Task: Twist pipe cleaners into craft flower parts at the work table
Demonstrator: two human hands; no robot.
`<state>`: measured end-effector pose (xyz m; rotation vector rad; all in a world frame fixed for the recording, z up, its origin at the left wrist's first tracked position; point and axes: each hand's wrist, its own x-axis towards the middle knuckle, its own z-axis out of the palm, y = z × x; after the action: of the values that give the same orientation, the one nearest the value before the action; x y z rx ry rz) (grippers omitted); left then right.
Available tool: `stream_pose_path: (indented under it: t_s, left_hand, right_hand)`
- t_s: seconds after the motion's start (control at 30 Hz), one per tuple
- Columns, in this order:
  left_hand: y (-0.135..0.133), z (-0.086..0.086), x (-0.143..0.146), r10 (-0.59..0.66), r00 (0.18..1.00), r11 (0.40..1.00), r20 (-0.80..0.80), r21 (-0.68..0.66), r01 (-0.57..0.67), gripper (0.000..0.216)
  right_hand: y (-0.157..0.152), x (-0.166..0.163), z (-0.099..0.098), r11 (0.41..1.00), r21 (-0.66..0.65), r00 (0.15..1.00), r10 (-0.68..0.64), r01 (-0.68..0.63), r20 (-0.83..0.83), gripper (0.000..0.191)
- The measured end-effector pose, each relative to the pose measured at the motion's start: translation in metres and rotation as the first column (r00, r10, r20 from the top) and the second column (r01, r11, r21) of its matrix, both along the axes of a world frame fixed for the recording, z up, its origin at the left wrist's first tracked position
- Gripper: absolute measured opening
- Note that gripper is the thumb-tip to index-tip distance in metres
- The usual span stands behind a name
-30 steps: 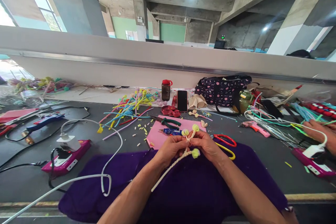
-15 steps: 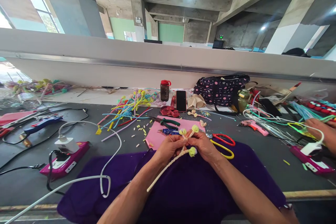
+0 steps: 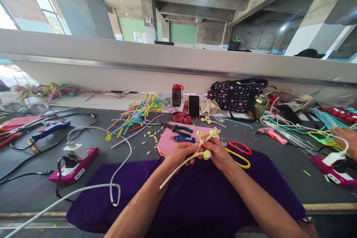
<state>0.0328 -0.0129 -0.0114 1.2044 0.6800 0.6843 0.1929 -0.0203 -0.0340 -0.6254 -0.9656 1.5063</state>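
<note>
Both hands raised over purple cloth at near edge of counter. Left hand: fingers curled shut, pinching cream pipe-cleaner stem; stem's lower end slants down-left, free above cloth. Right hand: closed on stem's upper part, touching left hand. We count 3 yellow-green pom tips: 1 btw. the hands, 2 above fingers. Pink sheet just behind hands, w/ green-handled pliers on it; red & yellow scissors to the right. Another person's hand at far right.
</note>
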Motion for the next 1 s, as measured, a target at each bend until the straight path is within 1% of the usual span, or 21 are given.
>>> stream_pose_path:
  t_s: [0.13,0.33,0.57,0.77,1.0]
  left_hand:
    - [-0.0001,-0.0001,0.0006,-0.007,1.0,1.0,-0.023,0.001,0.007,0.026]
    - [-0.0013,0.0014,0.0022,0.017,1.0,1.0,-0.009,-0.017,-0.017,0.023]
    - [-0.004,0.0047,0.0011,-0.032,0.999,0.999,0.042,-0.036,0.034,0.025]
    - [-0.0053,0.0042,0.0015,-0.003,1.0,0.995,0.022,-0.098,0.005,0.021]
    - [-0.0043,0.001,0.0026,0.015,1.0,0.991,0.027,-0.13,-0.011,0.018]
  right_hand:
    - [-0.0011,0.0013,0.0009,1.0,0.01,1.0,0.01,-0.01,0.004,0.016]
    - [-0.0026,0.0013,0.0026,1.0,0.004,1.0,-0.007,0.007,0.008,0.015]
    - [-0.0011,0.0062,0.003,1.0,-0.029,1.0,-0.005,0.005,-0.002,0.017]
    - [-0.0005,0.0076,0.0029,1.0,0.002,1.0,-0.016,0.016,0.019,0.017]
    - [-0.004,0.0049,0.0063,1.0,-0.01,0.999,-0.006,0.007,0.035,0.016]
